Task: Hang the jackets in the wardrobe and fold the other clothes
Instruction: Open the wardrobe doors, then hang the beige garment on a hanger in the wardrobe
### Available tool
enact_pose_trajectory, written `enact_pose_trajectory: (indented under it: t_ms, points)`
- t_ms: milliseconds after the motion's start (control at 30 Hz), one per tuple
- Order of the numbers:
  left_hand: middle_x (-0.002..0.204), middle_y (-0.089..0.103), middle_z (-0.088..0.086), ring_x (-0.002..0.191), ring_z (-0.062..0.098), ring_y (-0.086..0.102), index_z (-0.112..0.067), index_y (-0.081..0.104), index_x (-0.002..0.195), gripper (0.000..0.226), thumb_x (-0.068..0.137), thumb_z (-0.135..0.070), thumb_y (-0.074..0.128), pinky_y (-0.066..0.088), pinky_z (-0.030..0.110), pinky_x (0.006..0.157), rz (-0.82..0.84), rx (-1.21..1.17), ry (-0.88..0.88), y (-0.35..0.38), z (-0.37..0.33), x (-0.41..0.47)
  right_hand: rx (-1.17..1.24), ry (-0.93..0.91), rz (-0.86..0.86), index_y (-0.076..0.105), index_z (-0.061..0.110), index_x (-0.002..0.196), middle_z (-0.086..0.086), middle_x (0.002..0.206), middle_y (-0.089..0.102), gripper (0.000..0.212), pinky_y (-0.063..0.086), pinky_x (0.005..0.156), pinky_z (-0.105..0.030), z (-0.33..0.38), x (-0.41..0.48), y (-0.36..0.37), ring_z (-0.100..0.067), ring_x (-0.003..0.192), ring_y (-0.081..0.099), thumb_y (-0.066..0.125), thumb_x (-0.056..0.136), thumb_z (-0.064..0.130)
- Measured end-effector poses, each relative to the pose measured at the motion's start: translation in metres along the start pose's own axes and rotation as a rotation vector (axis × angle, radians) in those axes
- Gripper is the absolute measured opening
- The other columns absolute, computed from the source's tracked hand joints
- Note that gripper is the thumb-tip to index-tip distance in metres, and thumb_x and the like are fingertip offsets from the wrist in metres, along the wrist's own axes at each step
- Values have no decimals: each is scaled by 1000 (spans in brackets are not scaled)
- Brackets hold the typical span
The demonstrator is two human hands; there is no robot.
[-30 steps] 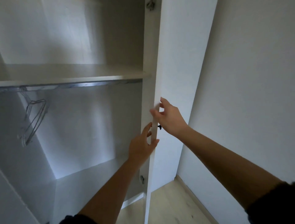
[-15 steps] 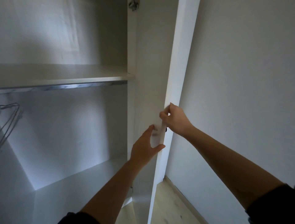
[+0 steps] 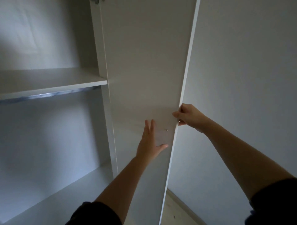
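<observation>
**A:** Near end first. Dark sleeves sit at the bottom edge, both arms reaching up and forward. A strip of pale floor [image 3: 175, 212] shows low right.

**B:** Hands?

**A:** The left hand [image 3: 151, 138] is flat, fingers straight and close together, thumb splayed out. Its palm faces the inner side of the door [image 3: 144, 64]. Contact looks likely but I can't confirm it. The right hand [image 3: 189, 117] is curled round the door's free edge, thumb on the inner side, fingers wrapped behind.

**B:** Main risk?

**A:** Those wrapped fingers. They sit between the door and the wall [image 3: 241, 80] on the right. If the door swings wide, they get pinched.

**B:** Others?

**A:** A small screw [image 3: 167, 130] pokes through just right of the left fingers, and a sliding palm could snag on it. Also, a push at the free edge levers hard on the hinge [image 3: 96, 1], far up top. Forcing the door past its stop would strain it.

**B:** Task items?

**A:** The wardrobe [image 3: 48, 136] is open, to the left and farther back. It has a shelf [image 3: 53, 83] with a metal rail [image 3: 48, 95] right under it. No jackets or other clothes are in view, so I judge hanging hasn't started.

**B:** Downstream risk?

**A:** A door left half open could drift back into the way when someone comes back with full arms.
</observation>
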State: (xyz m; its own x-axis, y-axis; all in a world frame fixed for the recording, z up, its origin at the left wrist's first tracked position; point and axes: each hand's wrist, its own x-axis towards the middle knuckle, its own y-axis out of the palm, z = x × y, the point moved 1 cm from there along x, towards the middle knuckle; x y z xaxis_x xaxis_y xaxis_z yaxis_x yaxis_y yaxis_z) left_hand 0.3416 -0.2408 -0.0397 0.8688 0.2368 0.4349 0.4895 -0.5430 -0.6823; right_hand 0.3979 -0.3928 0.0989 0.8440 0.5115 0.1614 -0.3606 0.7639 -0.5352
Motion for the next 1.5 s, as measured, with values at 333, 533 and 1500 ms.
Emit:
enact_pose_trajectory:
  t_ms: [333,533,1500]
  points:
    - [160,-6,13,145,40,8,-22,2,153,121,66,-56,78,40,48,103,-103,20,42,6,28,29,52,-5,-38,60,-2,113,-16,107,69,22,58,85,-37,-11,9,-4,-27,96,69,53,97,9]
    - [159,2,19,144,42,10,-18,7,153,121,62,-56,79,35,51,108,-135,3,104,3,37,27,127,-24,-94,62,2,111,-13,105,70,20,58,82,-32,-16,1,8,-23,93,69,51,98,13]
    - [108,66,-7,105,7,59,-15,64,106,26,81,-10,70,43,19,87,746,-498,204,200,-307,-294,225,653,-896,61,15,101,-4,95,70,20,52,76,-35,-244,-547,-113,-20,82,68,48,96,1]
